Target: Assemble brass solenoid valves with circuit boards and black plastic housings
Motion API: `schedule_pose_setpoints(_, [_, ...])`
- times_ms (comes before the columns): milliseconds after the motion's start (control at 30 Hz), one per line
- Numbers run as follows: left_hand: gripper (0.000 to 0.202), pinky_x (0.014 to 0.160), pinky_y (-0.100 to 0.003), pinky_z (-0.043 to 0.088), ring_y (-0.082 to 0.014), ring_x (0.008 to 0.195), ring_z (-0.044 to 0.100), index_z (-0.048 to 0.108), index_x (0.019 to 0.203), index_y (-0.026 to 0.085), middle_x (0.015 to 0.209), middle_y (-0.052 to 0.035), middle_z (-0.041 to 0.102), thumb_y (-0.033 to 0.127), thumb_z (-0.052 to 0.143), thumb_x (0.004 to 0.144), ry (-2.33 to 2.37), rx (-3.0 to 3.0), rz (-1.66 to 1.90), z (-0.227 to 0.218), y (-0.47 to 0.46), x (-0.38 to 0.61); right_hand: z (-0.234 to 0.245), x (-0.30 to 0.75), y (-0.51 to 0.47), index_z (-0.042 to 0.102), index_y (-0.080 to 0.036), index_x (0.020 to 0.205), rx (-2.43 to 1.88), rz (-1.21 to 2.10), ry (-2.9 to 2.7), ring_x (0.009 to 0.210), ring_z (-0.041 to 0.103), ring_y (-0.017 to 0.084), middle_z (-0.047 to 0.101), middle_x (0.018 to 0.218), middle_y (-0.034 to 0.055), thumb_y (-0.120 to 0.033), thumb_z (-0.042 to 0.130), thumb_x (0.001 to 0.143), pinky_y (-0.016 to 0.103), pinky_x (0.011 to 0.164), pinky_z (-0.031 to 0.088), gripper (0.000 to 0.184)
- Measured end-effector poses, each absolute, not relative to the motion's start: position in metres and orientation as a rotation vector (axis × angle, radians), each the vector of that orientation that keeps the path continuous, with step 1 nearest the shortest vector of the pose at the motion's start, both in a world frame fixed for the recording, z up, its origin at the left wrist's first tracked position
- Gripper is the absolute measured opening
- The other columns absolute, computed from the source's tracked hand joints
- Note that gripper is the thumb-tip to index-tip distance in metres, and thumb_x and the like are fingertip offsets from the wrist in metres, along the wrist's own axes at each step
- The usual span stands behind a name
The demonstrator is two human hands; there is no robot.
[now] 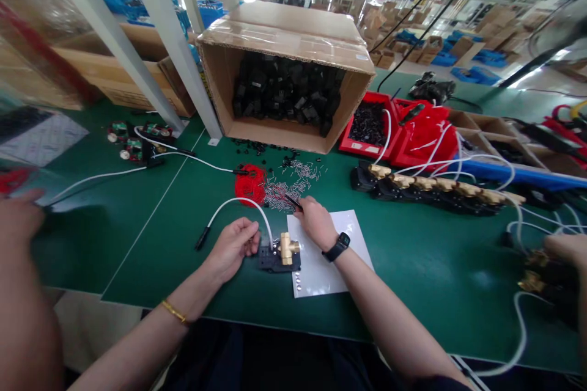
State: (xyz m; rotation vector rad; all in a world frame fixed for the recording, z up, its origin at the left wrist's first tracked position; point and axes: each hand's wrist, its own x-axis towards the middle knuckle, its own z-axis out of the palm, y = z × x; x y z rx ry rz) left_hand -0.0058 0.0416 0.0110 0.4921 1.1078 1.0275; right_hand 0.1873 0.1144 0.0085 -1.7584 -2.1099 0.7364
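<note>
My left hand [235, 244] is closed on the left side of a small black module with a brass fitting [280, 252], which rests on the green mat at the edge of a white sheet [328, 266]. A white cable [238, 204] arcs out of the module to a black plug. My right hand [314, 219], with a black watch on the wrist, pinches a thin dark tool [293, 201] at a scatter of small metal pins [288, 186]. A pile of red rings [251, 184] lies just left of the pins.
A cardboard box [287, 43] on its side holds black parts. Red bins [394, 128] and a row of finished brass-fitted modules [435, 189] lie to the right. Small circuit boards [137, 140] sit at the left. Other people's hands show at the far left [18, 220] and far right [564, 250].
</note>
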Motion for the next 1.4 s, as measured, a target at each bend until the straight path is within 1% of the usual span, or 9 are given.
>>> schedule_pose_setpoints(167, [0.029, 0.041, -0.014, 0.028, -0.003, 0.043, 0.043, 0.053, 0.071, 0.013, 0.053, 0.0056, 0.051, 0.033, 0.074, 0.066, 1.113, 0.476, 1.038, 0.008, 0.037, -0.008, 0.017, 0.199, 0.09, 0.053, -0.017, 0.088, -1.657, 0.8, -2.004, 0.072, 0.054, 0.016, 0.055, 0.081, 0.0035, -0.014, 0.045, 0.088, 0.025, 0.063, 0.04, 0.008])
schedule_pose_setpoints(267, [0.028, 0.051, -0.016, 0.038, -0.0057, 0.053, 0.051, 0.059, 0.076, 0.011, 0.061, 0.0016, 0.058, 0.029, 0.076, 0.064, 1.116, 0.487, 1.034, 0.008, 0.037, -0.01, 0.016, 0.211, 0.05, 0.049, -0.018, 0.093, -1.48, 1.264, -1.583, 0.045, 0.037, 0.011, 0.037, 0.057, -0.0067, -0.027, 0.042, 0.09, 0.021, 0.044, 0.031, 0.012])
schedule_pose_setpoints(367, [0.024, 0.055, -0.016, 0.041, -0.0061, 0.057, 0.053, 0.061, 0.075, 0.01, 0.062, 0.0006, 0.06, 0.025, 0.076, 0.063, 1.147, 0.511, 1.056, 0.008, 0.039, -0.01, 0.01, 0.212, 0.01, 0.048, -0.018, 0.095, -1.339, 1.612, -1.169, 0.039, 0.02, 0.008, 0.021, 0.052, -0.0112, -0.036, 0.043, 0.089, 0.019, 0.037, 0.02, 0.02])
schedule_pose_setpoints(567, [0.023, 0.039, -0.015, 0.029, -0.0042, 0.041, 0.045, 0.064, 0.08, 0.01, 0.05, 0.0033, 0.056, 0.027, 0.073, 0.067, 1.158, 0.546, 1.006, 0.007, 0.044, -0.005, -0.001, 0.197, -0.018, 0.052, -0.018, 0.086, -1.524, 0.987, -1.48, 0.052, 0.043, 0.01, 0.049, 0.068, -0.0015, -0.021, 0.05, 0.082, 0.022, 0.048, 0.035, 0.005])
schedule_pose_setpoints(667, [0.03, 0.046, -0.015, 0.037, -0.0045, 0.046, 0.05, 0.063, 0.092, 0.008, 0.056, 0.0021, 0.059, 0.024, 0.071, 0.068, 1.125, 0.512, 0.967, 0.006, 0.044, -0.007, -0.005, 0.197, -0.019, 0.053, -0.019, 0.079, -1.477, 0.788, -1.672, 0.059, 0.05, 0.013, 0.053, 0.068, -0.0005, -0.014, 0.047, 0.082, 0.023, 0.056, 0.041, 0.008])
schedule_pose_setpoints(833, [0.027, 0.061, -0.018, 0.047, -0.0091, 0.061, 0.062, 0.059, 0.091, 0.009, 0.069, -0.0038, 0.067, 0.02, 0.07, 0.068, 1.122, 0.482, 1.002, 0.006, 0.042, -0.012, -0.009, 0.202, -0.022, 0.053, -0.02, 0.083, -1.28, 0.679, -1.754, 0.074, 0.059, 0.014, 0.06, 0.082, 0.0034, -0.007, 0.046, 0.08, 0.024, 0.065, 0.046, 0.015])
schedule_pose_setpoints(1000, [0.017, 0.077, -0.027, 0.049, -0.0173, 0.084, 0.067, 0.056, 0.083, 0.014, 0.086, -0.0084, 0.071, 0.024, 0.066, 0.073, 1.142, 0.563, 1.025, 0.008, 0.042, -0.007, -0.01, 0.201, -0.024, 0.052, -0.02, 0.084, -1.288, 0.591, -1.846, 0.072, 0.06, 0.015, 0.061, 0.08, 0.0039, -0.004, 0.044, 0.079, 0.024, 0.063, 0.048, 0.019])
schedule_pose_setpoints(1200, [0.017, 0.059, -0.023, 0.045, -0.0146, 0.062, 0.062, 0.065, 0.071, 0.014, 0.068, -0.0036, 0.068, 0.031, 0.064, 0.074, 1.312, 1.201, 0.751, 0.011, 0.048, -0.014, -0.009, 0.206, -0.022, 0.051, -0.019, 0.088, -1.207, 0.536, -2.09, 0.078, 0.061, 0.017, 0.061, 0.088, 0.0074, -0.001, 0.041, 0.08, 0.026, 0.064, 0.049, 0.022])
schedule_pose_setpoints(1400, [0.02, 0.072, -0.025, 0.046, -0.0174, 0.08, 0.065, 0.072, 0.085, 0.025, 0.085, -0.0022, 0.072, 0.023, 0.053, 0.082, 1.081, 2.025, 0.449, 0.026, 0.065, -0.025, -0.007, 0.204, -0.024, 0.05, -0.02, 0.086, -1.261, 0.587, -2.059, 0.077, 0.059, 0.017, 0.059, 0.088, 0.0065, 0.0, 0.04, 0.076, 0.024, 0.063, 0.047, 0.024])
